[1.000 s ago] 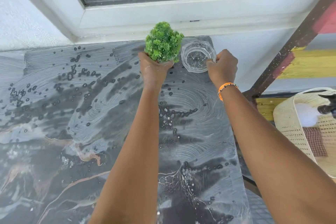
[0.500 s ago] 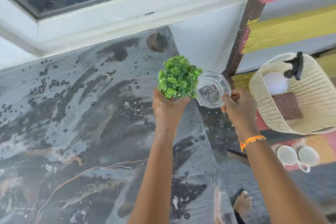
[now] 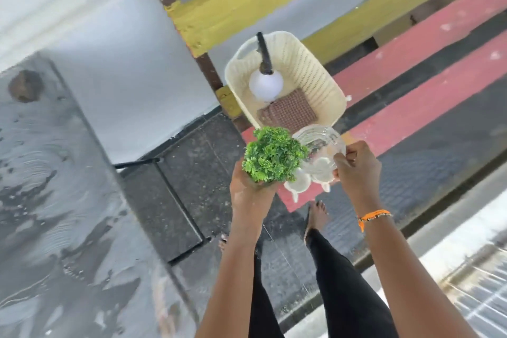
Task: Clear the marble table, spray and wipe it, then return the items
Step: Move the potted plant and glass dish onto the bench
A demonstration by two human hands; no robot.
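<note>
My left hand (image 3: pixel 248 191) grips the base of a small green artificial plant (image 3: pixel 274 158), held upright in the air. My right hand (image 3: pixel 356 170) holds a clear glass dish (image 3: pixel 319 145) by its rim, just right of the plant. Both are off the table, over the floor and a red bench. The wet, streaked marble table (image 3: pixel 55 200) lies at the left. Two white cups (image 3: pixel 301 185) sit on the red bench, partly hidden behind the plant and dish.
A cream plastic basket (image 3: pixel 310 68) on the bench holds a white spray bottle (image 3: pixel 265 82) with a black head and a checked cloth (image 3: pixel 289 114). The bench (image 3: pixel 411 107) has red and yellow slats. A black metal table frame (image 3: pixel 175 200) and my feet are below.
Both hands have lifted the plant and the glass dish off the table's far right corner and carried them right, over the bench. My view swung right and down.
</note>
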